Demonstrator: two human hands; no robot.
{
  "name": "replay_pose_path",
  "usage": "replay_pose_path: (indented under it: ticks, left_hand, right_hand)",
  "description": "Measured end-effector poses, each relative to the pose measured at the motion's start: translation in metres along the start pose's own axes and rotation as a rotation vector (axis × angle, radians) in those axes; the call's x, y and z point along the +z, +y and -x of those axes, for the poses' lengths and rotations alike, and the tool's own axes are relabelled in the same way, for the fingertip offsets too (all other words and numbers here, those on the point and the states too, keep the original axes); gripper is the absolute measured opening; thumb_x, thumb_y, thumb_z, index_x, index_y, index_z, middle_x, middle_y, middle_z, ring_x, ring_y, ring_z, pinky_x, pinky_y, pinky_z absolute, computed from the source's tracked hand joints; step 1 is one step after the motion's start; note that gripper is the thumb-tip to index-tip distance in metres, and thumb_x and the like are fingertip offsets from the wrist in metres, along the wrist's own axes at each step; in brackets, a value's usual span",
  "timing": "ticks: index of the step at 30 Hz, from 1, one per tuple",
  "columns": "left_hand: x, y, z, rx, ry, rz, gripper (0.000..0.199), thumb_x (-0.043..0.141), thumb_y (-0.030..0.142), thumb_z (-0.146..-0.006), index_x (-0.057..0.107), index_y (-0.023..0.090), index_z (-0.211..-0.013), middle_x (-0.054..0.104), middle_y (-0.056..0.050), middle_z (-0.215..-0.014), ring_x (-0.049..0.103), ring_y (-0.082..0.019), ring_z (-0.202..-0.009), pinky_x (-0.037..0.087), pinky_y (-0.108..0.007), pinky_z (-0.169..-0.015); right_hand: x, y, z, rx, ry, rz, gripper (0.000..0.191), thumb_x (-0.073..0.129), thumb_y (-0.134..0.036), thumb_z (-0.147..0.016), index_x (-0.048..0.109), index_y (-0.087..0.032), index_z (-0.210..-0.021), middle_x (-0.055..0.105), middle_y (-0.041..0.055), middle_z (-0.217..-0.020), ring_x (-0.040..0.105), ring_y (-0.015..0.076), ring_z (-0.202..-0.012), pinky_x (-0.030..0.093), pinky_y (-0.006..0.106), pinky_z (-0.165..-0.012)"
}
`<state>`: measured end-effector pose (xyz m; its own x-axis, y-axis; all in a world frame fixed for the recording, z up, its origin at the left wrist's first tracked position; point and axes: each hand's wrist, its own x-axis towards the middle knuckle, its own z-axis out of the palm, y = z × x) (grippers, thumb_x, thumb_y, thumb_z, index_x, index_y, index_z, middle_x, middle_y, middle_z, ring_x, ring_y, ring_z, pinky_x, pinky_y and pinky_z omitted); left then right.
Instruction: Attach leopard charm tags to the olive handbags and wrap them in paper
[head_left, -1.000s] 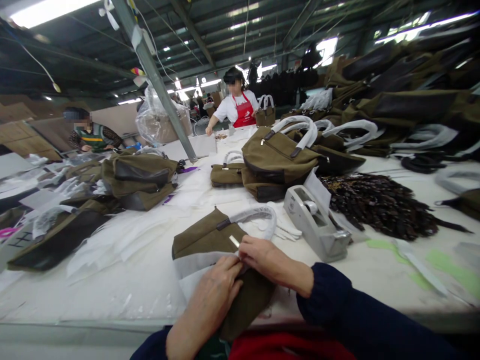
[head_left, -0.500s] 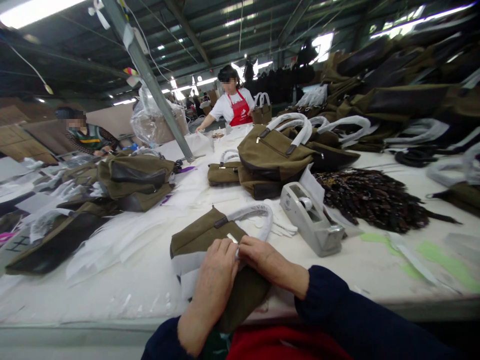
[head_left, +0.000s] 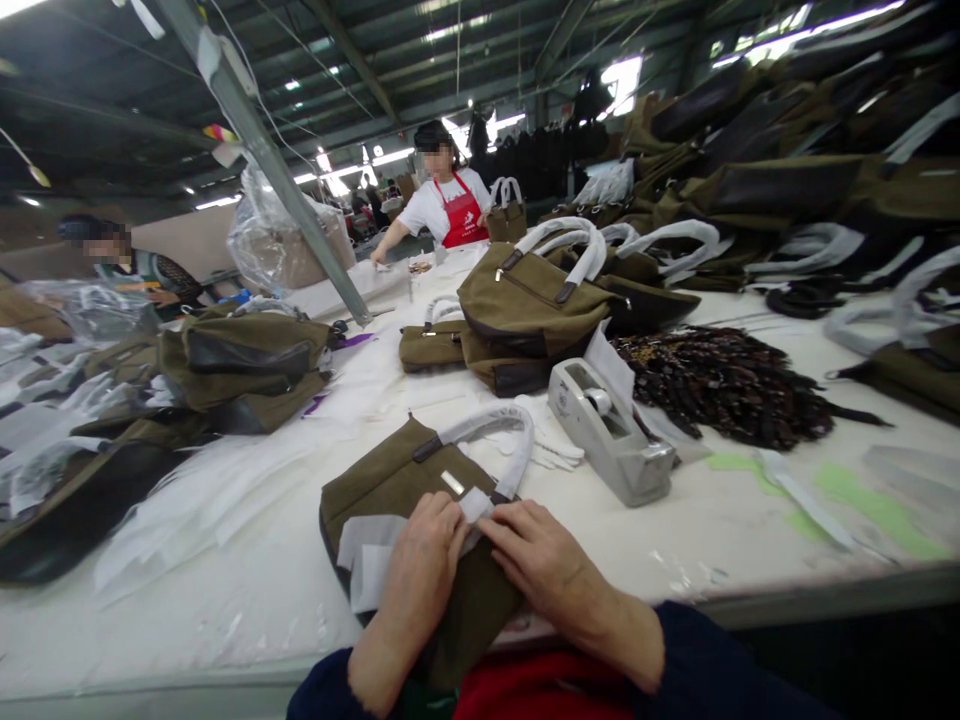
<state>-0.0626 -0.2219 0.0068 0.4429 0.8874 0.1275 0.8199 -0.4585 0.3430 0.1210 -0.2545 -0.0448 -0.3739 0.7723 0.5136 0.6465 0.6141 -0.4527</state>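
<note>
An olive handbag (head_left: pixel 390 465) lies at the table's front edge, its handle (head_left: pixel 517 440) wrapped in white film and a small metal plate (head_left: pixel 452 482) on its face. My left hand (head_left: pixel 427 540) rests over the bag with fingers closed on a strip of white tissue paper (head_left: pixel 474 504). Across from it, my right hand (head_left: pixel 540 550) pinches the strip's other end near the handle base. More of the white paper (head_left: pixel 369 560) sticks out left of my left hand. The fingertips partly hide what they hold.
A grey tape dispenser (head_left: pixel 611 435) stands right of the bag, beside a heap of dark brown straps (head_left: pixel 720 385). Olive handbags (head_left: pixel 525 300) are stacked behind, with others (head_left: pixel 240 360) at left. A person in a red apron (head_left: pixel 461 210) works across the table; another person (head_left: pixel 127 265) is at far left.
My hands have drawn slightly apart, showing more white paper between them and uncovering the metal plate. The view has shifted a little to the right.
</note>
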Motion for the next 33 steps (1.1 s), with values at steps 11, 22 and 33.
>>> replay_pose_path:
  ticks: [11, 22, 33]
  left_hand:
    - [0.008, -0.003, 0.0, 0.083, 0.093, 0.082, 0.022, 0.044, 0.017, -0.1, 0.065, 0.02, -0.094, 0.066, -0.005, -0.103, 0.056, -0.021, -0.097, 0.049, -0.038, -0.087]
    - [0.014, -0.012, 0.007, 0.326, 0.058, -0.17, 0.021, 0.052, 0.008, -0.093, 0.066, 0.016, -0.106, 0.07, -0.008, -0.114, 0.062, -0.025, -0.098, 0.057, -0.042, -0.085]
    - [0.009, -0.003, 0.005, 0.361, -0.052, -0.203, 0.019, 0.059, 0.007, -0.09, 0.064, 0.014, -0.106, 0.068, -0.008, -0.107, 0.061, -0.023, -0.096, 0.057, -0.04, -0.089]
  right_hand:
    - [0.003, -0.002, -0.005, 0.067, -0.18, 0.16, 0.051, 0.063, -0.018, -0.087, 0.049, -0.017, -0.136, 0.056, 0.0134, -0.129, 0.054, 0.0303, -0.11, 0.052, 0.048, -0.093]
    - [-0.006, 0.006, 0.002, 0.093, -0.158, 0.04, 0.044, 0.063, -0.024, -0.089, 0.056, -0.025, -0.132, 0.055, 0.0123, -0.132, 0.05, 0.0299, -0.117, 0.047, 0.049, -0.099]
    - [-0.01, 0.003, 0.004, 0.109, -0.111, 0.098, 0.043, 0.058, -0.017, -0.09, 0.055, -0.021, -0.133, 0.057, 0.0138, -0.124, 0.051, 0.0305, -0.111, 0.052, 0.048, -0.093]
